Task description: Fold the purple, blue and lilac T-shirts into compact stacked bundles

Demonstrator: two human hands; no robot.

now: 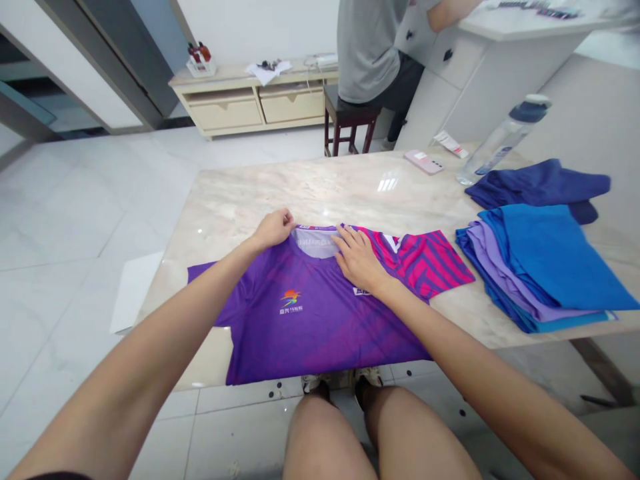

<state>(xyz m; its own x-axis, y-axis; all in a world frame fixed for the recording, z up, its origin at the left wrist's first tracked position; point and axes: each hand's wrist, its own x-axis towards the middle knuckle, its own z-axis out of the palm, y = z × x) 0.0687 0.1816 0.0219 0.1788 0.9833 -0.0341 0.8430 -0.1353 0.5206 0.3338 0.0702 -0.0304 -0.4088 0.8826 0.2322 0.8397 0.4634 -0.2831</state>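
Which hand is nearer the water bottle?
Right. The right hand lies flat on the purple shirt, on the side toward the bottle; the left hand pinches the collar farther away.

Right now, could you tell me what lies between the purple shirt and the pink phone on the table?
Only bare marble tabletop lies between the purple shirt and the pink phone; the head view shows nothing resting on that stretch.

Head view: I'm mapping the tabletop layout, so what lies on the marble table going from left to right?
Purple jersey with the left hand at its collar → right hand flat beside the collar → pink-striped sleeve → stack of blue and lilac garments.
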